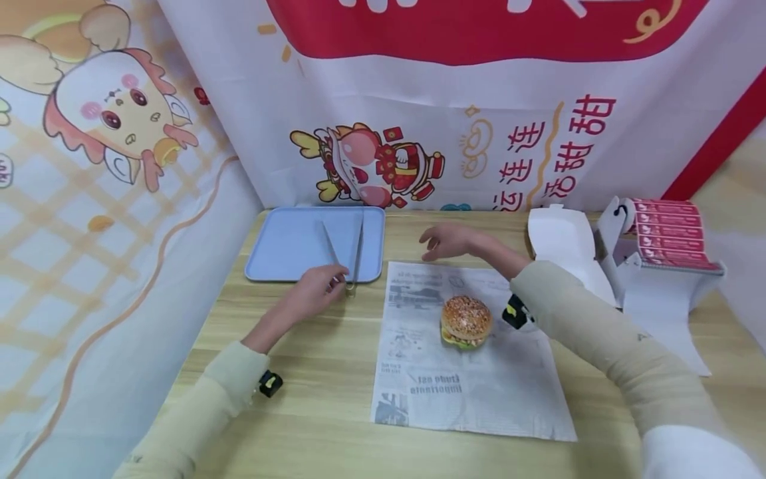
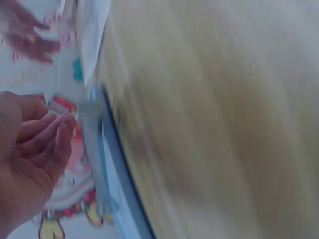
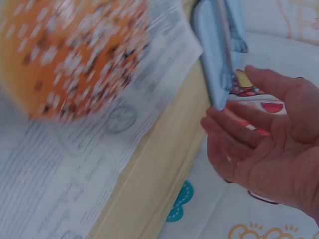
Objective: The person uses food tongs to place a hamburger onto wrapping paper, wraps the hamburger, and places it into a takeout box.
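The tongs [image 1: 360,247] lie spread on the blue tray [image 1: 287,243], their joined end past its near rim. They look light, stiff and smooth, probably best held partway along both arms. The left hand [image 1: 317,291] is just beside that end, fingers loosely bent, apparently holding nothing. The burger [image 1: 466,322] sits on printed paper [image 1: 479,406]; it should be soft and light, its layers apt to slide, so cup it gently around both sides. The right hand [image 1: 445,242] hangs half-curled beyond the paper, holding nothing. The wood-grain worktop [image 1: 299,412] meets a printed cloth [image 1: 419,86] behind; an open white box [image 1: 559,233] stands right.
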`<state>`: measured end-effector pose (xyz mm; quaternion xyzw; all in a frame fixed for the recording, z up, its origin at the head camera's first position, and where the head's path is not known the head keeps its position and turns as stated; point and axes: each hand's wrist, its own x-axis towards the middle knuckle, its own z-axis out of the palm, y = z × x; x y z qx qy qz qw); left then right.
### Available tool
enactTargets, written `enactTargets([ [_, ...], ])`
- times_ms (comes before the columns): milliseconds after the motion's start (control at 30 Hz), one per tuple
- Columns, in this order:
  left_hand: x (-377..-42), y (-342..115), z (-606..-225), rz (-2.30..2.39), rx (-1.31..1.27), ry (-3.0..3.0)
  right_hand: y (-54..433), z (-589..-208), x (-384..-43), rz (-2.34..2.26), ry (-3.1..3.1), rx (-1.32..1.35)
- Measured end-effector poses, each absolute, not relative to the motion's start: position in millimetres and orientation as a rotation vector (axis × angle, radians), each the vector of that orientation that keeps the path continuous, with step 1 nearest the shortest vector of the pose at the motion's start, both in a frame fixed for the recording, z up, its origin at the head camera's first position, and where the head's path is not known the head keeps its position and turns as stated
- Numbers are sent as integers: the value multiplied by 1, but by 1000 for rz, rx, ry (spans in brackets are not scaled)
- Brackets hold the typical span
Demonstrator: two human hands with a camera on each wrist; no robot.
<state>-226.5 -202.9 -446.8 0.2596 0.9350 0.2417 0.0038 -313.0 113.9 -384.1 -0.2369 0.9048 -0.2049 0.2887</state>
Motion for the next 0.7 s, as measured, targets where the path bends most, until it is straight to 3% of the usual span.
enactTargets([
  [300, -193, -149, -472, 778, 600, 2782, 127, -424, -333, -267, 2311, -855],
  [700, -192, -125, -477, 960, 418, 2749, 119, -449, -344, -335, 2395, -965],
])
